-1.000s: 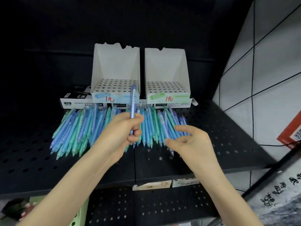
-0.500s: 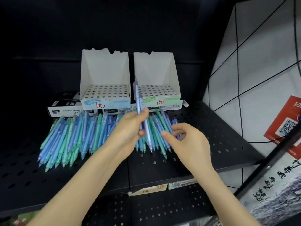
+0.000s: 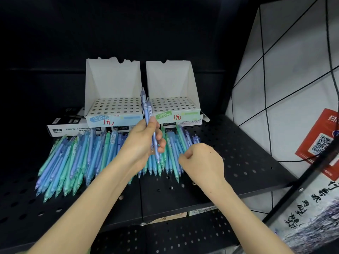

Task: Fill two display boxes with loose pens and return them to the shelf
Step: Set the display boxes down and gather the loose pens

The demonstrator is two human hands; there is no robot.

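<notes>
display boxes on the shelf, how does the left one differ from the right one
The left display box carries a blue label; the right display box a green label. The left box's back flap has a ragged, torn top edge; the right box's is cleaner, with one small notch. Both are white, side by side, with empty hole grids and a red handwritten price.

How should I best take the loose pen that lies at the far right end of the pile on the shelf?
Pinch the rightmost pen at mid-barrel, coming from above and from its right. It lies flat on the shelf, tip toward you, with other pens close on its left, while its right side looks free. The right hand is nearest and hides its lower part.
</notes>
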